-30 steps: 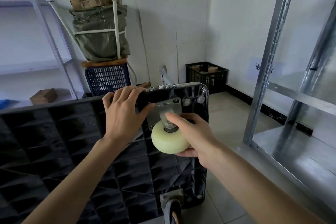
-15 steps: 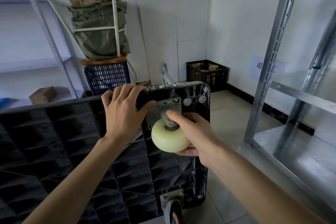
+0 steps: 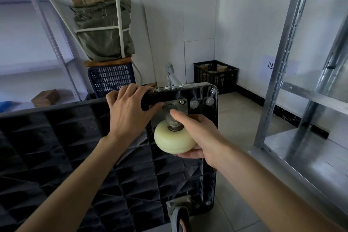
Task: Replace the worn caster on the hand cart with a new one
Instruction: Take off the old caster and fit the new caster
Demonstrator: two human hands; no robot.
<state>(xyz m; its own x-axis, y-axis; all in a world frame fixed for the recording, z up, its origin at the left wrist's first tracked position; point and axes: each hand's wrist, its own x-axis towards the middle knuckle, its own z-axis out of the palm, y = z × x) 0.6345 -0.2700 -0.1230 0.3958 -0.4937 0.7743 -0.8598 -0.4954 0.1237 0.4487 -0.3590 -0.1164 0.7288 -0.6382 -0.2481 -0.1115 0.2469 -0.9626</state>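
The black plastic hand cart (image 3: 79,152) stands on its side with its ribbed underside facing me. A caster with a cream wheel (image 3: 174,140) and a grey mounting plate (image 3: 178,104) sits against the cart's upper right corner. My right hand (image 3: 195,133) grips the cream wheel, thumb stretched over its top toward the plate. My left hand (image 3: 130,110) grips the cart's top edge just left of the plate. Loose nuts (image 3: 172,87) rest on the cart's top edge. A grey-wheeled caster (image 3: 179,214) is mounted at the cart's lower right corner.
A metal shelving unit (image 3: 293,73) stands close on the right. A black crate (image 3: 216,75) sits in the far corner. A blue crate (image 3: 111,78) under a green sack (image 3: 103,30) stands behind the cart. White shelving (image 3: 37,62) lines the left wall. Tiled floor (image 3: 243,117) lies to the right.
Both hands keep their grips. The cream wheel and my right hand have shifted only slightly against the corner; the view has drifted a little.
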